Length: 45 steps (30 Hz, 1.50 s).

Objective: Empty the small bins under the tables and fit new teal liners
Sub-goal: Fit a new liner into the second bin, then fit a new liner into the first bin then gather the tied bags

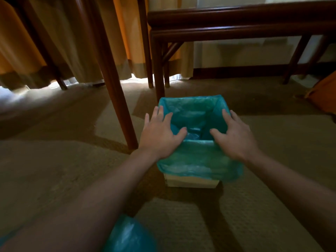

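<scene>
A small square cream bin (192,182) stands on the carpet in front of a dark wooden table. A teal liner (198,159) lines it and folds down over its rim and upper sides. My left hand (160,131) rests flat on the bin's left rim with fingers spread, the thumb reaching into the opening. On the right rim lies my right hand (236,133), fingers straight, thumb pointing inward. Neither hand grips the plastic. A second bundle of teal plastic (127,235) lies at the bottom edge, beneath my left forearm.
A slanted dark table leg (118,91) stands just left of the bin. The low dark wooden table (236,20) spans the back right, its front leg (160,77) right behind the bin. Orange curtains (27,42) hang at the back left. An orange cushion (325,95) is at the right edge.
</scene>
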Tool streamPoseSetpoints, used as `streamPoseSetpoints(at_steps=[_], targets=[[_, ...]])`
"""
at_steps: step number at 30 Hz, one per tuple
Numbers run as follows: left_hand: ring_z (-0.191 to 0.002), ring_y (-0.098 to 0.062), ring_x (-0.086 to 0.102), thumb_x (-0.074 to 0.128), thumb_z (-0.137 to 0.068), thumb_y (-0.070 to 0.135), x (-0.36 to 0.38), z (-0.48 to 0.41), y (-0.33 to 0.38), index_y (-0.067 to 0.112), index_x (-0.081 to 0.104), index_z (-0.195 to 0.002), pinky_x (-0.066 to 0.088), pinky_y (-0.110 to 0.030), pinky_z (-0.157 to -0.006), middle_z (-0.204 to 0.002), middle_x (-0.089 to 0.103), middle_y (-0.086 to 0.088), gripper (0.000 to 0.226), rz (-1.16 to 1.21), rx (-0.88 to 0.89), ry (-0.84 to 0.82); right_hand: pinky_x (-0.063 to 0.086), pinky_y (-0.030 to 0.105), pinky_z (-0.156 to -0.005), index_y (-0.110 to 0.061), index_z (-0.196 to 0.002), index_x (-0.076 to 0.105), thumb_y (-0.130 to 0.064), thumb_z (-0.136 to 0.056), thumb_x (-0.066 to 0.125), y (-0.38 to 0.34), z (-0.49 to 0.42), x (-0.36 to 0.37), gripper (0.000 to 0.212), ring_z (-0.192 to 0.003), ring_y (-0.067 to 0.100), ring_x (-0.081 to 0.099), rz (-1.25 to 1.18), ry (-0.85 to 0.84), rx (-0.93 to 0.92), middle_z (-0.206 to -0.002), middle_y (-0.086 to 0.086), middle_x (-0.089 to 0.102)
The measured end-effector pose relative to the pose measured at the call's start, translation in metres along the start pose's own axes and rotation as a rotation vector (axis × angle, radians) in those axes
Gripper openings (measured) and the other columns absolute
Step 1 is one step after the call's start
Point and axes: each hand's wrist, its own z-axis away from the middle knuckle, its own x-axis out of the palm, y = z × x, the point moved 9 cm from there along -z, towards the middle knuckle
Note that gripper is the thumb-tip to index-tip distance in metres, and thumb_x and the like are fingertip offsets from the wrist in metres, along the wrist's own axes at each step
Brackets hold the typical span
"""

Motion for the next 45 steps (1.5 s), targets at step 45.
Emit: streamPoseSetpoints(at_steps=[45], targets=[[-0.150,-0.019,0.029,0.059,-0.085,0.067,-0.631,-0.015,0.118,0.027,0.023,-0.157,0.033,-0.046,-0.119,-0.165,0.026,0.003,0.090,0.013,-0.036,-0.106,0.030,0.050,-0.118,-0.029,-0.159,0.009,-0.065,-0.085,0.062,-0.467,0.011,-0.458,0.098,-0.151,0.027,0.022,0.038,-0.195,-0.155,-0.166,0.002,0.020]])
